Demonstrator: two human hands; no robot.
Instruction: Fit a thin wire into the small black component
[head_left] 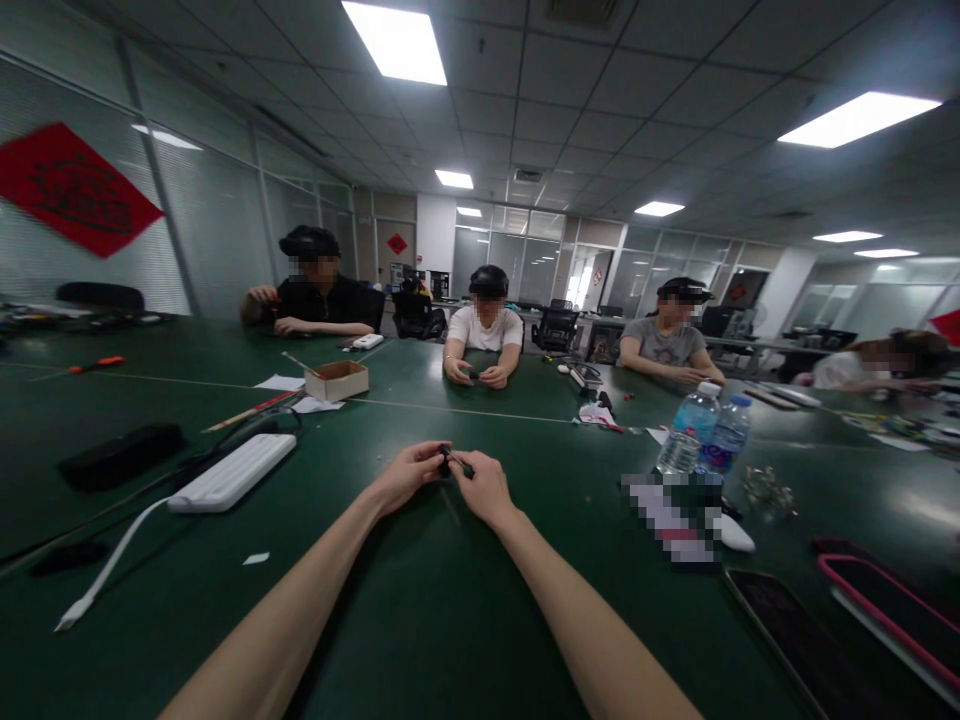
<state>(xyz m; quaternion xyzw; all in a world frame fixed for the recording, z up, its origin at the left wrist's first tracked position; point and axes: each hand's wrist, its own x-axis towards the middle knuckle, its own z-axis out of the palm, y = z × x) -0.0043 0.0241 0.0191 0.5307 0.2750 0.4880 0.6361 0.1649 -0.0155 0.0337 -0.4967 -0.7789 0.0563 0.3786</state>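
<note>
Both my hands meet over the middle of the green table [360, 620]. My left hand [411, 474] is closed, its fingers pinching a small dark piece [445, 462] whose kind I cannot make out. From the other side, my right hand [484, 488] is closed around a slim dark object [466, 469], possibly a tool handle; most of it is hidden in the fingers. The two held things are very close together, and I cannot tell whether they touch.
A white power strip [234, 474], a black case [121, 456] and an open cardboard box [337, 382] are to the left. Two water bottles [724, 436], a white mouse [735, 533] and a phone [787, 630] are to the right. Several people sit around the table.
</note>
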